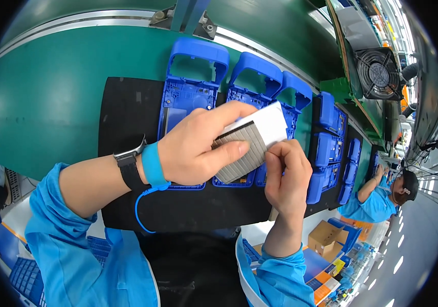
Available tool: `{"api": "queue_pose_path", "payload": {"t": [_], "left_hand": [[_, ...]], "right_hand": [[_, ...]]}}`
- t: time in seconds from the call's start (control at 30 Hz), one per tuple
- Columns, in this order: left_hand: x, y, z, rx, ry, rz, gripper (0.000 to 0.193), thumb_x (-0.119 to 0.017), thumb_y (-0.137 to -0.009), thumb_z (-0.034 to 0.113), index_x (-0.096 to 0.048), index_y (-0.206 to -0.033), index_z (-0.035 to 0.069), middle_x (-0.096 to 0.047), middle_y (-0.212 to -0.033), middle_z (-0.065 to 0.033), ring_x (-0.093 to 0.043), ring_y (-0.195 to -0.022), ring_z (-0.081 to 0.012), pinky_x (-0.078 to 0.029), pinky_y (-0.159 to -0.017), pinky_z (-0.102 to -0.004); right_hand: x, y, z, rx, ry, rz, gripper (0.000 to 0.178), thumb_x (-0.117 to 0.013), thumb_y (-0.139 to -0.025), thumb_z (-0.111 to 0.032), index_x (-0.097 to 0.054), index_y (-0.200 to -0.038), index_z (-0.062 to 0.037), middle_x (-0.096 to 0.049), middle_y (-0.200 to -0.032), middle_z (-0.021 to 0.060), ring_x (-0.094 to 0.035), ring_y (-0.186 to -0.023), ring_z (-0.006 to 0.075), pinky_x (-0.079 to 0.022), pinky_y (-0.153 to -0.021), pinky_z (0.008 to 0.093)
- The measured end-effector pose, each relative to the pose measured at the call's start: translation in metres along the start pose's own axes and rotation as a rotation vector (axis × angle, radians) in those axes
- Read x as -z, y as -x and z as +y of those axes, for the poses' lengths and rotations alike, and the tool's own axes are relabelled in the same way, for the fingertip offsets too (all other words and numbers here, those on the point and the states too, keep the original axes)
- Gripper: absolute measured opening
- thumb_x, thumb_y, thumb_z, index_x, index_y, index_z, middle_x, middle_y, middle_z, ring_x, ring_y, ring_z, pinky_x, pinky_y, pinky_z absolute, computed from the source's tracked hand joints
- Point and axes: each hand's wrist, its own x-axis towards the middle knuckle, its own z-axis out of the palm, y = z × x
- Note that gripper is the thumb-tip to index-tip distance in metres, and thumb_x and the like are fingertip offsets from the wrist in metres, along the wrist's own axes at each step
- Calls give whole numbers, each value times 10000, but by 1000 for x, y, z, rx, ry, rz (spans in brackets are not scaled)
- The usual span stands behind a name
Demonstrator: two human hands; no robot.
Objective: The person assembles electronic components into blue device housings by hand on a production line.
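Observation:
My left hand (pixel 193 146) holds a sheet of grey adhesive-looking strips (pixel 243 153), its thumb pressed on the face and its fingers behind. The strips lie side by side on white backing paper (pixel 272 123), bare toward the upper right. My right hand (pixel 288 174) is closed in a pinch at the sheet's right edge; what lies between its fingertips is too small to make out. Under the hands, blue plastic housings with loop handles lie in a row: the left housing (pixel 192 92), the middle housing (pixel 255 74) and the right housing (pixel 298 92). My hands partly cover them.
The housings rest on a black mat (pixel 127 110) over a green bench (pixel 60 97). More blue housings (pixel 326 146) lie to the right. A blue cord (pixel 138 210) hangs from my left wristband. A fan (pixel 378 74) stands at the upper right; a co-worker (pixel 377 197) sits far right.

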Motion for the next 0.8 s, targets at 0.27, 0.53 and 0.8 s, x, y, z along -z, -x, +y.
{"api": "queue_pose_path", "payload": {"t": [0.27, 0.53, 0.8], "left_hand": [[18, -11, -1, 0, 149, 311, 365, -557, -1008, 97, -447, -1340, -9, -664, -1185, -115, -643, -1068, -143, -492, -939, -279], [22, -12, -6, 17, 115, 282, 347, -557, -1009, 105, -456, -1318, -15, -669, -1178, -127, -650, -1070, -142, -498, -923, -276], [21, -15, 1, 73, 269, 280, 352, -593, -967, 54, -463, -1284, -29, -634, -1181, -121, -612, -1039, -130, -495, -894, -282]], "right_hand": [[30, 6, 12, -26, -124, -81, 157, -598, -834, 138, -549, -872, -7, -548, -808, 90, -524, -684, 197, -427, -601, 290], [35, -2, 41, 52, 145, -551, 146, -612, -839, 103, -520, -896, 5, -548, -830, 149, -556, -718, 339, -463, -645, 394], [40, -16, 40, 87, 222, -698, 142, -637, -832, 79, -537, -899, 1, -555, -845, 142, -579, -753, 348, -475, -661, 416]]}}
